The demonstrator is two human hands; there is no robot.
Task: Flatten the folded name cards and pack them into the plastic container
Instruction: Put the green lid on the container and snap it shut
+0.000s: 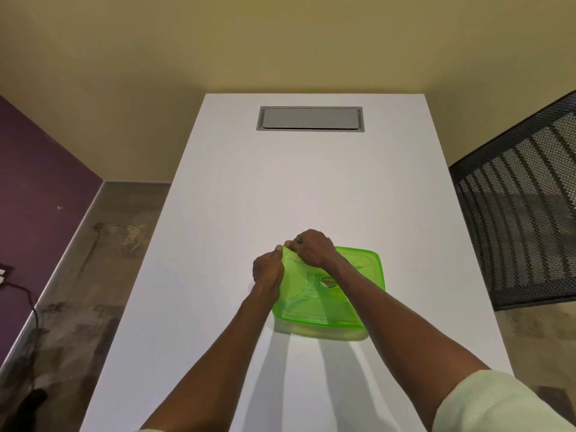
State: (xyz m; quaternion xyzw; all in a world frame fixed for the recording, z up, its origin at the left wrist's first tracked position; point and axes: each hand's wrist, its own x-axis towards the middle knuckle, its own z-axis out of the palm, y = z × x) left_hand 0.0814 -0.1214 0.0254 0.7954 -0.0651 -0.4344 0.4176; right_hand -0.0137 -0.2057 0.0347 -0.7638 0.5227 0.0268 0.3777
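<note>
A green see-through plastic container [314,325] stands on the white table [218,213], a little right of centre, with its green lid [358,294] on top. Both hands meet at the lid's far left corner. My left hand [267,271] grips the corner from the left side, fingers curled around the edge. My right hand [313,248] reaches across the lid and pinches the same corner from above. A small round label shows through the lid near its middle. No name cards are visible on the table; whatever lies inside the container is too blurred to tell.
A grey rectangular cable hatch [310,118] is set into the table's far end. A black mesh chair back [517,219] stands close to the table's right edge. Floor and a purple wall with a dark cable [21,291] lie to the left.
</note>
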